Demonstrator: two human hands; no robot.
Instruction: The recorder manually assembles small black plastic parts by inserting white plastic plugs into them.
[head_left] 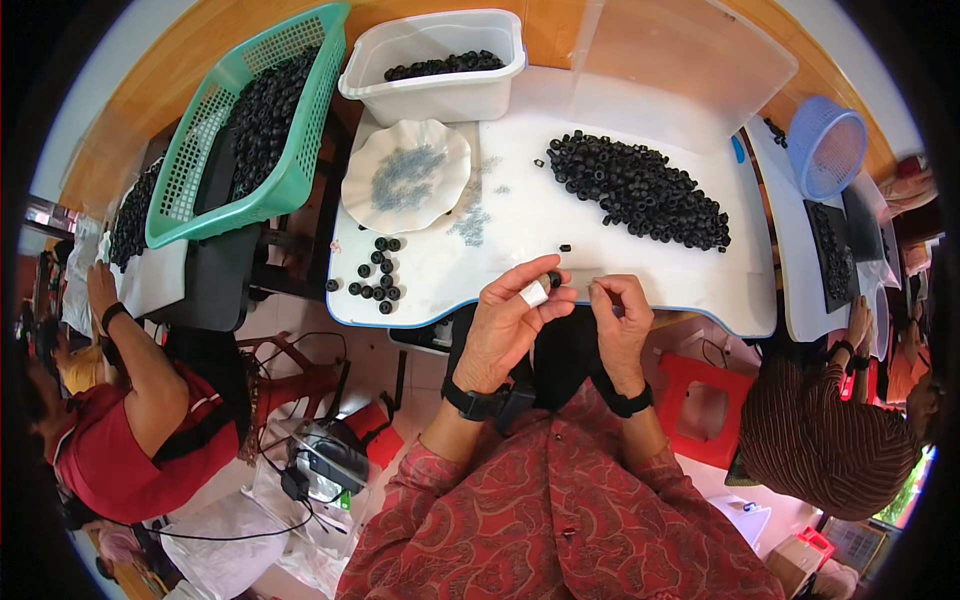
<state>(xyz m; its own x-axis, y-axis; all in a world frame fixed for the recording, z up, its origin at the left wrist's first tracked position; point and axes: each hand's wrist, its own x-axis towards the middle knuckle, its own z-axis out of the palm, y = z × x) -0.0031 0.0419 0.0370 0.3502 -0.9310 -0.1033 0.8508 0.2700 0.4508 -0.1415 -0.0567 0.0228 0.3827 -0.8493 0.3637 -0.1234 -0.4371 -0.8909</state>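
Right hand (623,318) with fingertips together (anything between them too small to tell), left hand (500,315) pinching a black bead (555,280), plate (442,147) of greyish bits (405,178), tub (440,102) of black beads (445,66)

The plate (453,165) lies before the tub (440,101), left of the parts heap (640,190).

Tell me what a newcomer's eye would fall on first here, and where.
First, the big heap of small black pieces, dark against the right half of the white tabletop. Next, the green basket at upper left, holding more black pieces. Then, at the table's near edge, the left hand with a white wrap on one finger, holding a single black piece beside the right hand.
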